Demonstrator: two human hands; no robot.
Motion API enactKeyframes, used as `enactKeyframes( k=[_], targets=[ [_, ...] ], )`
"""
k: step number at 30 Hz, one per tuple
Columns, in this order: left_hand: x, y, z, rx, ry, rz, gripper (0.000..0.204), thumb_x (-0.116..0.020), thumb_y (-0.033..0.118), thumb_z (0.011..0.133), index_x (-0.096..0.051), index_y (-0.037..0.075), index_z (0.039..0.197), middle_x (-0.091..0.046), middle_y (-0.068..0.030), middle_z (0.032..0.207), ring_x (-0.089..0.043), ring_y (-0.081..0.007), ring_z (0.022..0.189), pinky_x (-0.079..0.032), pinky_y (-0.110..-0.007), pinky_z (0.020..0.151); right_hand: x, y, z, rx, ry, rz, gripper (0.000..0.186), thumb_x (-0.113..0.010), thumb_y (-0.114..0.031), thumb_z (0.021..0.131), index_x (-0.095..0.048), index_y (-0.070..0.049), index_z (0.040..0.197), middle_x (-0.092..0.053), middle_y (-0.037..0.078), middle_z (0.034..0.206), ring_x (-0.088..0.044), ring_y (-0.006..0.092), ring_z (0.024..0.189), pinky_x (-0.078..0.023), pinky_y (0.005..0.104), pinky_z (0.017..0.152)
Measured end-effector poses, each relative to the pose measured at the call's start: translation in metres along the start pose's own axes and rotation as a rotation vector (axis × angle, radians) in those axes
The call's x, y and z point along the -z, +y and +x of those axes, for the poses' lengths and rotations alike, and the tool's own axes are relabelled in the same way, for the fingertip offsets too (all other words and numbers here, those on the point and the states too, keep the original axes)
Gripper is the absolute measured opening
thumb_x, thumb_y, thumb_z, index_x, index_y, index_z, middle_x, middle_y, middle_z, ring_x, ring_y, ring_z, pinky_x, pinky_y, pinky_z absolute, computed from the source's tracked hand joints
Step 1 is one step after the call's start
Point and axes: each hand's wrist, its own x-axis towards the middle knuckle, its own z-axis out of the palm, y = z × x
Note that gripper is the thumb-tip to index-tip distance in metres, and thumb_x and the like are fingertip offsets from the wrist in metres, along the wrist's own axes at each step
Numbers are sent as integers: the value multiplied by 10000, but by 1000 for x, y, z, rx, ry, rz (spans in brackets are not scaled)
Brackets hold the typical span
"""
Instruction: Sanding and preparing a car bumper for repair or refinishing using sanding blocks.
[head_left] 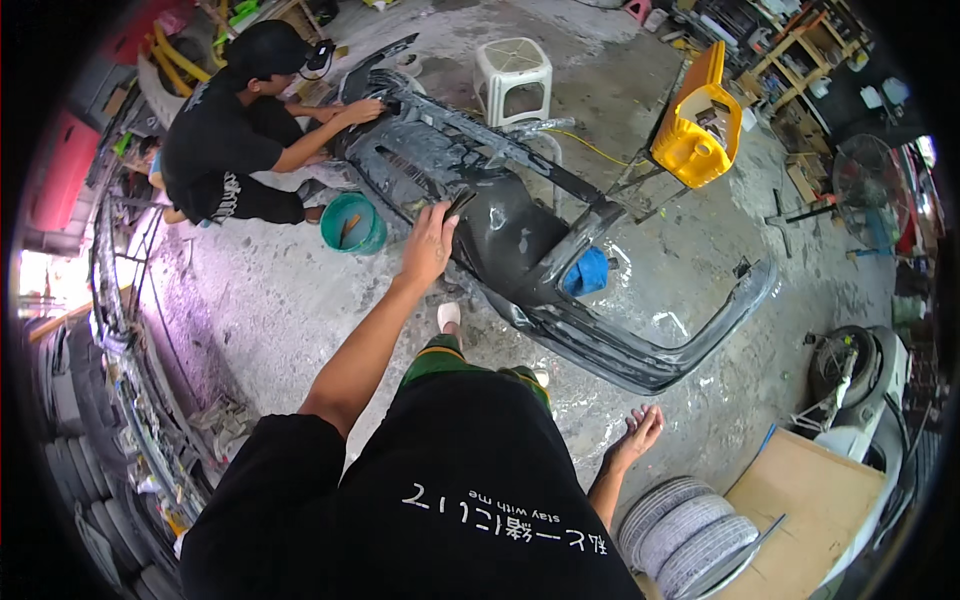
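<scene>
A large car bumper (515,225), black with grey sanded patches, stretches across the middle of the view above the floor. My left hand (428,243) is raised over its near edge, fingers closed on a small dark flat piece (461,203); its kind is too small to make out. I cannot tell whether that piece touches the bumper. Off to the right, my right hand (640,434) hangs low, fingers loosely apart and nothing in them. A crumpled blue cloth-like thing (588,272) lies by the bumper's inner side.
At the left a person (225,140) crouches with both hands on the bumper's far end, beside a green bucket (374,236). A white stool (513,72) and a yellow container (690,150) stand beyond. Tires (690,540) and a cardboard sheet (805,500) are at lower right.
</scene>
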Motion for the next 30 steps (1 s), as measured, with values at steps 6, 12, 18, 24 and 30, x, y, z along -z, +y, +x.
enactKeyframes(
  k=[6, 12, 18, 24, 30],
  targets=[
    [-3, -34, 80, -23, -158, 39, 255, -513, 214, 983, -534, 66, 1189, -547, -183, 1093, -562, -424, 1037, -469, -491, 875, -148, -61, -21, 260, -456, -20, 195, -606, -126, 982, -592, 4, 1127, -620, 42, 981, -564, 92, 905, -469, 239, 804],
    [-20, -67, 109, -264, -244, 124, 276, -539, 160, 950, -579, 60, 1204, -538, -167, 1084, -542, -367, 1034, -463, -468, 896, -317, -122, -5, 940, -553, -592, 358, -750, -240, 836, -642, -43, 1114, -608, 154, 1162, -545, 343, 1095, -423, 439, 976],
    [-24, -49, 123, -263, -278, 94, 214, -585, 193, 930, -603, 75, 1108, -519, -182, 1033, -536, -396, 999, -492, -472, 848, -403, -95, 77, 992, -631, -1102, 700, -751, -491, 774, -554, -125, 1338, -500, 158, 1388, -474, 372, 1273, -354, 531, 1061],
    [-21, -50, 135, -209, -217, -1, 244, -608, 157, 929, -639, 11, 1122, -552, -160, 978, -580, -355, 967, -484, -442, 811, -456, -107, 89, 620, -924, -1601, 893, -764, -573, 730, -407, -203, 1461, -498, 156, 1398, -510, 361, 1275, -378, 536, 1052],
    [-29, -40, 162, -284, -438, -2, 214, -623, 127, 913, -645, 12, 1093, -539, -142, 974, -581, -345, 943, -486, -436, 796, -467, -60, 110, 716, -759, -1507, 310, -539, -270, 937, -558, -158, 1225, -576, 117, 1240, -573, 309, 1171, -439, 521, 951]
  ],
)
